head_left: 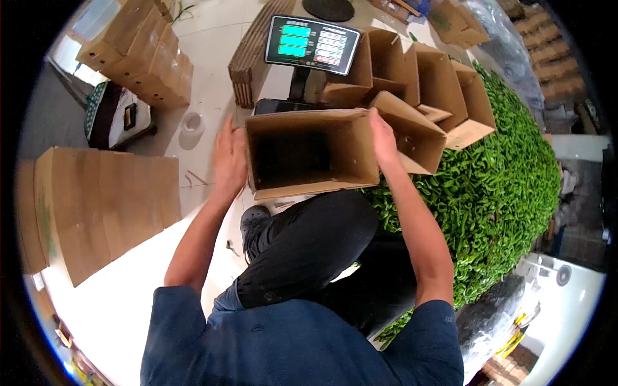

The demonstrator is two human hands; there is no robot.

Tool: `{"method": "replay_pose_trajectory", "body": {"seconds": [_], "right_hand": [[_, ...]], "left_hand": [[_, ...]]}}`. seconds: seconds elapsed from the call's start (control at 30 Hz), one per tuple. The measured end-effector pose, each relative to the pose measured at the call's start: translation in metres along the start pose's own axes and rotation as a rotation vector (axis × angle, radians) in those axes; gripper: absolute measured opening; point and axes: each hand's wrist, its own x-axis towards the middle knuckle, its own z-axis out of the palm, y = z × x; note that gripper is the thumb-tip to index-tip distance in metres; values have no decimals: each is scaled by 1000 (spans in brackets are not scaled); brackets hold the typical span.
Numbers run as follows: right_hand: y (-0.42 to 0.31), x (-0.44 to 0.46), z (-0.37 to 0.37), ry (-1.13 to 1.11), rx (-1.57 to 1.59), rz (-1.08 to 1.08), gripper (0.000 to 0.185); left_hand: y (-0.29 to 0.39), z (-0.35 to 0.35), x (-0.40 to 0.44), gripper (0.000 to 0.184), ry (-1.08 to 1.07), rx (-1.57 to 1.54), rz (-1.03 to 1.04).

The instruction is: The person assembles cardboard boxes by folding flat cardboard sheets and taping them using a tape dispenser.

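Observation:
An open cardboard box (355, 148) is held between my two hands, its opening facing up toward me and its inside in shadow. My left hand (230, 157) presses along the box's left side with its fingers stretched out. On the other side, my right hand (384, 138) grips the right wall near the top corner. Just behind the box stands a digital scale (312, 45) with a dark keypad panel and lit green displays. Part of its black platform (277, 106) shows past the box's far edge; whether the box touches it is hidden.
Several open cardboard boxes (441, 80) stand at the back right, beside a large heap of green peppers (496, 186). Flattened cardboard (248, 58) leans behind the scale. Stacked boxes (145, 58) and more cardboard (109, 206) are at left, near a tape roll (192, 123).

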Motion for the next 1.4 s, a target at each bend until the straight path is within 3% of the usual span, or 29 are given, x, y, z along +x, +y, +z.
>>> {"method": "replay_pose_trajectory", "body": {"seconds": [0.07,0.13,0.2,0.3,0.33,0.37,0.47,0.63,0.73,0.8,0.87,0.9,0.97,1.0,1.03,1.07,1.13,1.17,1.27,1.3,1.4], "right_hand": [[-28,-14,6,23,245,135,68],[-25,-12,11,84,415,175,66],[-6,-7,19,-12,437,81,62],[19,-5,41,29,-301,-433,67],[20,-12,47,98,-448,-577,78],[18,-14,47,114,-504,-587,77],[9,-12,33,31,-563,-544,74],[19,-15,18,14,-498,-419,68],[-7,-27,-1,-228,-424,-238,68],[-24,-37,-24,-368,-493,-342,58],[-56,-58,-28,-410,-137,-312,52],[-68,-68,-24,-356,-353,-417,51],[-58,-85,-2,-230,-796,-620,51],[-44,-83,8,-224,-877,-593,51],[-29,-81,18,-221,-959,-566,50],[-30,-76,27,-224,-829,-390,49],[-26,-66,39,-48,-852,-583,47],[-23,-63,43,47,-857,-673,46],[-6,-52,47,125,-773,-536,45],[-2,-49,49,222,-843,-538,48],[0,-37,57,189,-678,-334,48]], "left_hand": [[-2,10,17,46,91,84,271],[-9,20,33,46,2,13,305],[-6,21,42,46,-188,79,291],[10,38,43,50,1,370,398],[15,41,45,51,67,447,471],[18,43,49,52,134,520,549],[7,47,53,58,12,548,779],[4,43,58,39,33,651,1033],[5,32,57,39,-87,596,1132],[-1,22,52,30,-323,599,1118],[-5,16,48,27,-489,525,1099],[2,12,52,27,-581,481,971],[10,17,62,28,-653,474,905],[16,18,67,28,-679,472,874],[39,17,70,30,-843,536,731],[56,19,71,33,-901,561,670],[76,26,74,38,-1013,613,536],[69,35,79,48,-1149,808,790],[63,68,34,56,-649,712,463],[52,77,25,64,-599,748,475],[60,75,28,63,-551,824,382]]}}
